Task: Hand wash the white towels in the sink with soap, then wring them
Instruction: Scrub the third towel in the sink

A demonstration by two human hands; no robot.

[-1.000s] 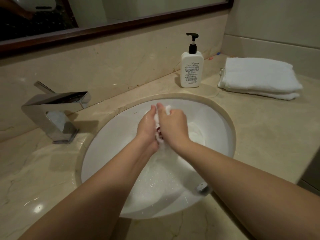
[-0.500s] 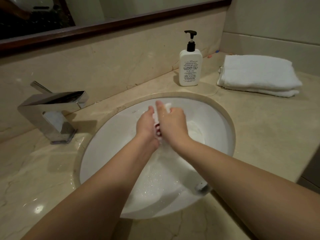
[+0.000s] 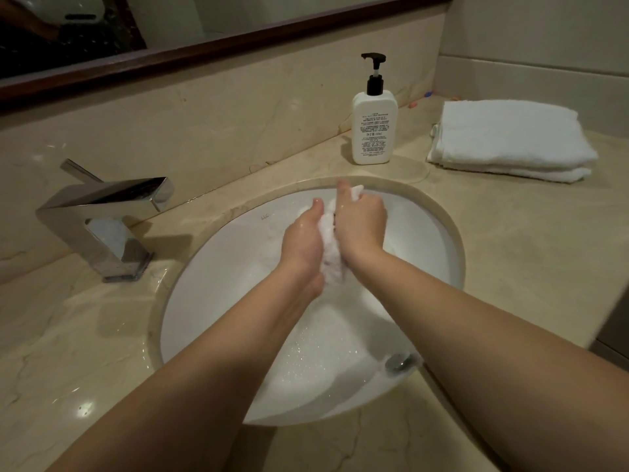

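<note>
White wet towel (image 3: 331, 248) sits bunched between our two hands, mid-frame, over the sink (image 3: 218, 267) bowl. Left hand (image 3: 303, 243) is on the towel's left side, fingers curled onto the cloth, thumb side up, skin wet and shiny. Right hand (image 3: 360, 223) is pressed to the towel's right side, fingers wrapped round its upper end; a bit of cloth pokes out above the knuckles. Both hands grip the same towel, palms facing each other w/ the cloth sandwiched between. Lower part of the towel hangs down toward soapy water (image 3: 320, 356) in the bowl, bubbles visible; can't tell if the end dips in. Drain stopper (image 3: 397, 362) shows at lower right of the bowl, partly behind our right forearm. Chrome faucet (image 3: 102, 219) at left of frame on the beige marble table (image 3: 510, 250). Soap pump bottle (image 3: 374, 126), white w/ black pump, stands upright at upper centre, behind the sink rim. Folded white towels (image 3: 510, 139), stacked, at upper right on the table, well apart from the sink. Mirror frame (image 3: 221, 46) runs across the top.
</note>
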